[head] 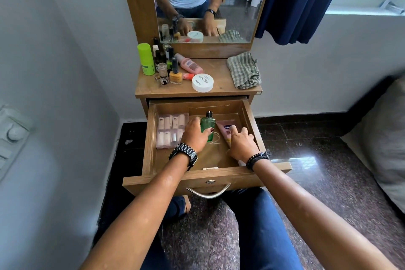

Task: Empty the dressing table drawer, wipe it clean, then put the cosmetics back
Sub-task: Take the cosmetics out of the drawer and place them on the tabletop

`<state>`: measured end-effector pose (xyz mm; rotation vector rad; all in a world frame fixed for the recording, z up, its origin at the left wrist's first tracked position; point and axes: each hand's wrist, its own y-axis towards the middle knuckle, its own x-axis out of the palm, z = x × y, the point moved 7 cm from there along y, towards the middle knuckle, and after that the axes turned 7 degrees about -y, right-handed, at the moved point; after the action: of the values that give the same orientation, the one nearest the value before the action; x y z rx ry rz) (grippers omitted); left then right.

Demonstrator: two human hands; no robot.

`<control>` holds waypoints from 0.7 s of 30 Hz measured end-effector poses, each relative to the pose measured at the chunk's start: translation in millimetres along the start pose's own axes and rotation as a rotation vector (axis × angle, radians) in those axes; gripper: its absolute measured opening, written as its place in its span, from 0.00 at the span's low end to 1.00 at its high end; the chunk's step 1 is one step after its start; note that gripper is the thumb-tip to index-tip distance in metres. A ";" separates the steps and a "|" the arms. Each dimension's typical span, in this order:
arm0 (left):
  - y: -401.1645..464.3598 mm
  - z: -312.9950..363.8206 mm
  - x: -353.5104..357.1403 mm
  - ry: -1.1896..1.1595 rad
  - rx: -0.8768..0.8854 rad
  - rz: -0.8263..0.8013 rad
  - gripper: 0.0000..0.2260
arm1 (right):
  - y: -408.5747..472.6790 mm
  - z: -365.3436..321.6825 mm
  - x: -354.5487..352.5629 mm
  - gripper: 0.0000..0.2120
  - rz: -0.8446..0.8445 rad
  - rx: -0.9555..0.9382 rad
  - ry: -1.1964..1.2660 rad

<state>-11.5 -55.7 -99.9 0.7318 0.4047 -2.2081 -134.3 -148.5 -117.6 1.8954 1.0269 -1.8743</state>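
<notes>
The wooden drawer (151,138) stands pulled out below the dressing table top (219,81). Inside it, my left hand (195,136) grips a green bottle (208,124) with a black cap. My right hand (241,141) rests on a pink tube (225,130) lying beside the bottle, fingers curled over it. Clear plastic boxes of small items (172,130) fill the drawer's left side. A thin white thread lies on the drawer floor.
On the table top stand a lime-green bottle (145,59), several nail polish bottles (175,73), a pink bottle (189,64), a white round jar (202,83) and a checked cloth (244,70). A mirror rises behind. A blue curtain (295,0) hangs right.
</notes>
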 end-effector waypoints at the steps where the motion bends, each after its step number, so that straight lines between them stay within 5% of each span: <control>1: -0.6 -0.1 -0.2 -0.007 -0.008 -0.001 0.15 | -0.6 1.2 2.4 0.26 -0.014 0.012 -0.002; 7: -2.0 0.6 -2.2 -0.017 -0.021 -0.010 0.17 | -6.2 2.9 1.8 0.39 -0.091 0.005 0.062; 17: 5.8 -16.2 -34.7 -0.214 -0.177 0.001 0.13 | -18.7 -4.4 -51.7 0.30 0.107 -0.122 0.192; 21: 10.5 -28.1 -65.7 -0.506 -0.238 0.038 0.09 | -22.3 -20.3 -72.4 0.29 0.109 -0.191 0.222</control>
<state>42.8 -11.5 -82.1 0.0437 0.3791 -2.1635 -126.5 -140.0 -40.0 2.0326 1.1001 -1.4753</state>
